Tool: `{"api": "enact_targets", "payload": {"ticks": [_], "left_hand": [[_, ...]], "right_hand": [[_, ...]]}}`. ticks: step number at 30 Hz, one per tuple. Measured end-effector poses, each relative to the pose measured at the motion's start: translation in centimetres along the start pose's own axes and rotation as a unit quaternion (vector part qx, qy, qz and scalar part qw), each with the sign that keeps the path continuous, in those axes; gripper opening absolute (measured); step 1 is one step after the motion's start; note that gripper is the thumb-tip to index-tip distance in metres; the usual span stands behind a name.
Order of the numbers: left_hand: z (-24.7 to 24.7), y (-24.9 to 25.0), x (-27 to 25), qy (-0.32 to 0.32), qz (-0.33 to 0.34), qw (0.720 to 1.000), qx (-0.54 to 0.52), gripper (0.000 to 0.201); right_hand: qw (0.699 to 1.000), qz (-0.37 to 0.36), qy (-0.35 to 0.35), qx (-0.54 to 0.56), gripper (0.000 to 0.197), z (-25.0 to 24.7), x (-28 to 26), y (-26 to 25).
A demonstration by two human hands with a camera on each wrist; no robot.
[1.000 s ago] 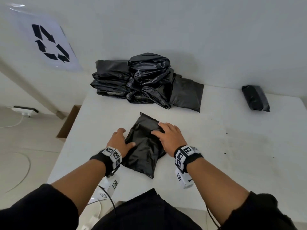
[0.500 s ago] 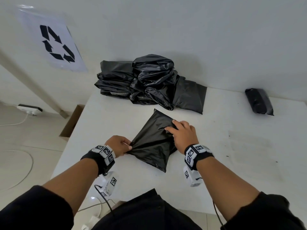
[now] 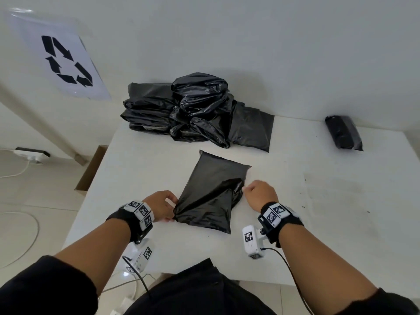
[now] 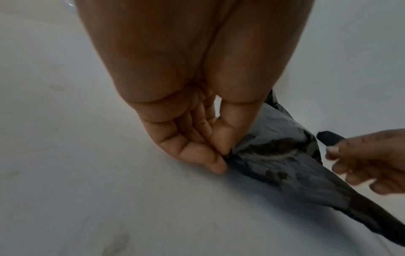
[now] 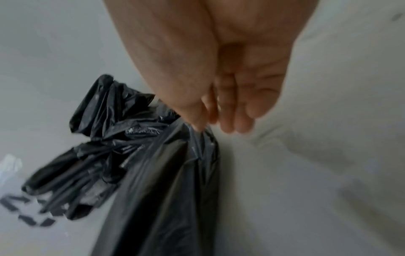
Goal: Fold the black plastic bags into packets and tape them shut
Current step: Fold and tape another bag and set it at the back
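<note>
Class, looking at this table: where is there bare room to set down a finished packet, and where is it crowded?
Bare table lies right of the right hand, up to the taped packet at the far right. A narrower strip runs left of the left hand. The far left is crowded by the bag pile; the bag being folded fills the middle.

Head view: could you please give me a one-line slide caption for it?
Left hand and right hand pinch opposite edges of a flat black bag on the white table, bag pile behind.
</note>
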State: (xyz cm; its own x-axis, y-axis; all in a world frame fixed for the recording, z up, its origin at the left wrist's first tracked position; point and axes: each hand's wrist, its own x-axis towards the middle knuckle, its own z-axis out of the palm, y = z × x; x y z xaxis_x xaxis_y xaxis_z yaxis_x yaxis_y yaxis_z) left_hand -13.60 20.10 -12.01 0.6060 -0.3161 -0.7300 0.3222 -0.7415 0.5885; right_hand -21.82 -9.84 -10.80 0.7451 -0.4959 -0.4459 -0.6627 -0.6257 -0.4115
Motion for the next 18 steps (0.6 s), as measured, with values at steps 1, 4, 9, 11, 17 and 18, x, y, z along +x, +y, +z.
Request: {"api": "enact_targets", "payload": {"ticks": [1,4,9,11,17,18], "left_hand": [[0.2,0.1,-0.1,0.002,0.001,1.000,0.004,0.031],[0.4,0.3,0.2,0.019,-0.009,1.000,-0.011,0.029],[0.3,0.3,0.2,0.002,-0.001,0.999,-0.039,0.037],[0.2,0.2,-0.2,-0.010,0.022,0.999,-0.035,0.040],[0.5,-0.2,-0.7,-0.040,0.047,0.997,-0.053,0.053],[0.7,-0.3,-0.8,-0.054,0.049,0.997,-0.040,0.055]], "right_hand": [[0.997,0.023,-0.054,0.045,0.032,0.4,-0.4,0.2],[0.965,0.077,-0.143,0.205,0.029,1.9,-1.7,0.3],[0.953,0.108,-0.138,0.246,0.021,3.4,-2.3,0.1],[0.948,0.128,-0.131,0.260,0.021,3.4,-2.2,0.0],[0.942,0.163,-0.122,0.266,0.020,2.3,-2.1,0.6],[0.948,0.152,-0.118,0.253,0.020,2.1,-2.2,0.6]]}}
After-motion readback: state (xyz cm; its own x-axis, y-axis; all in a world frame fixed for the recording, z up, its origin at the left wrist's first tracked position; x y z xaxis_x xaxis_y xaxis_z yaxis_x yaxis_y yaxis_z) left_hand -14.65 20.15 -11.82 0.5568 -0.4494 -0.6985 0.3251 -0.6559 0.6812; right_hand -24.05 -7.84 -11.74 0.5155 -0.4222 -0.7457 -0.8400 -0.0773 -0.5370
